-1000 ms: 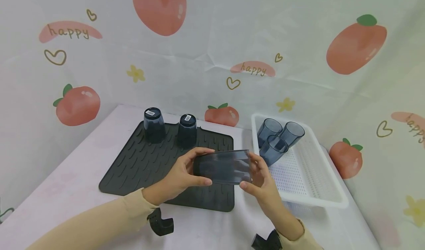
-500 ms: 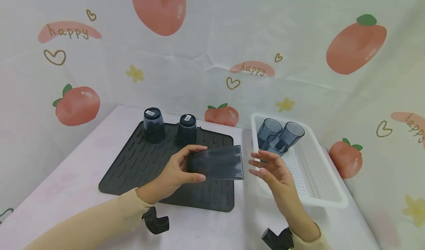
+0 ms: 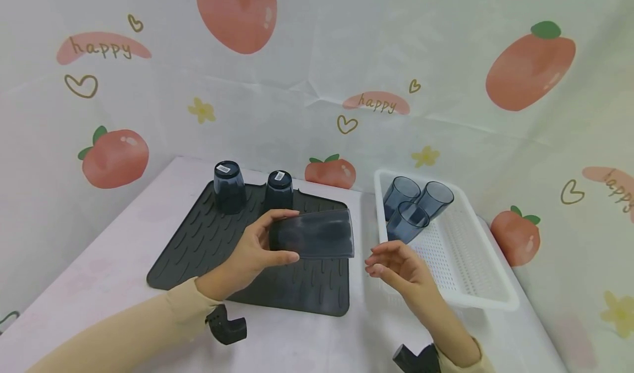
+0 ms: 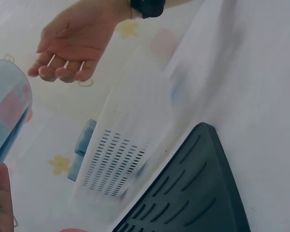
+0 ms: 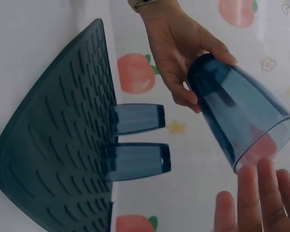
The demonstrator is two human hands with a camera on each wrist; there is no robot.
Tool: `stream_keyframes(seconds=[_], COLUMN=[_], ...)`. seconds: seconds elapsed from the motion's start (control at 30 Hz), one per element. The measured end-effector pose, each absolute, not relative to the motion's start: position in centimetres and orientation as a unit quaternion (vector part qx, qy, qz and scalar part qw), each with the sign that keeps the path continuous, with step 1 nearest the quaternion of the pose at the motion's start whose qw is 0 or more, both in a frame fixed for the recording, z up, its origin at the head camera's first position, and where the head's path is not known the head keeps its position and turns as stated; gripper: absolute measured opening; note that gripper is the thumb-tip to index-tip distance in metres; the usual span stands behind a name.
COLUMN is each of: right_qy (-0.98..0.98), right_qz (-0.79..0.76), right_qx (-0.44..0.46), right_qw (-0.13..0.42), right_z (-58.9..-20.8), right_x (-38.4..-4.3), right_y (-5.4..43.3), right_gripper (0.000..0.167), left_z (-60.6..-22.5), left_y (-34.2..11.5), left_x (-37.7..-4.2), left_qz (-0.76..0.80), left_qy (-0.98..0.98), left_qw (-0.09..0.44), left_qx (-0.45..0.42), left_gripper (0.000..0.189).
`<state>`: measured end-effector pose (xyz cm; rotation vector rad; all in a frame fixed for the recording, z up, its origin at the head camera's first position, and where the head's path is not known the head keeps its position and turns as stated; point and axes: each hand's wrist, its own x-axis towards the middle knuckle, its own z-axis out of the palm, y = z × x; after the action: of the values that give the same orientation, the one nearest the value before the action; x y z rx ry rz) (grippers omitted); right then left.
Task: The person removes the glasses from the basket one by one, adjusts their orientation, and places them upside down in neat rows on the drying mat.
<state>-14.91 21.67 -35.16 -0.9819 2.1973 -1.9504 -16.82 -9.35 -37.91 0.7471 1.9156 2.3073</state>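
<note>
My left hand point(image 3: 247, 254) grips a dark blue glass tumbler point(image 3: 314, 234) by its base end and holds it sideways above the mat, mouth toward the right. In the right wrist view the same tumbler point(image 5: 241, 108) is see-through, with the left hand point(image 5: 176, 53) around its base. My right hand point(image 3: 406, 271) is off the tumbler, a short gap from its rim, with loosely bent fingers and nothing in them. Two more tumblers, one on the left point(image 3: 230, 188) and one beside it point(image 3: 279, 190), stand upside down at the back of the black drying mat point(image 3: 198, 252).
A white perforated basket point(image 3: 487, 263) stands on the right side of the table. Three blue tumblers point(image 3: 407, 224) lean together at its back left. Behind the table hangs a fruit-print cloth point(image 3: 297, 59).
My right hand has let go of the tumbler's rim end and moved right and down. The left hand has carried the tumbler a little left and up.
</note>
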Motion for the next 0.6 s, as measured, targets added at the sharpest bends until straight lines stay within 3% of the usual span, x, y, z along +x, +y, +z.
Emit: stream_keyframes(seconds=[0.27,0.6], right_qy=[0.739,0.728], right_qz=[-0.594,-0.596], right_qx=[-0.308,-0.323], right_qw=[0.082,0.102], right_z=[-35.7,-36.4], right_x=[-14.6,-14.5], right_y=[21.1,20.6], right_gripper=[0.023,0.023], left_z=[-37.7,-37.8], left_y=[-9.8,-10.2], left_x=[-17.1,-17.4], left_qz=[0.744,0.726], left_qy=[0.627,0.658], left_qw=[0.017,0.002], left_qx=[0.231,0.199], left_gripper=[0.07,0.07])
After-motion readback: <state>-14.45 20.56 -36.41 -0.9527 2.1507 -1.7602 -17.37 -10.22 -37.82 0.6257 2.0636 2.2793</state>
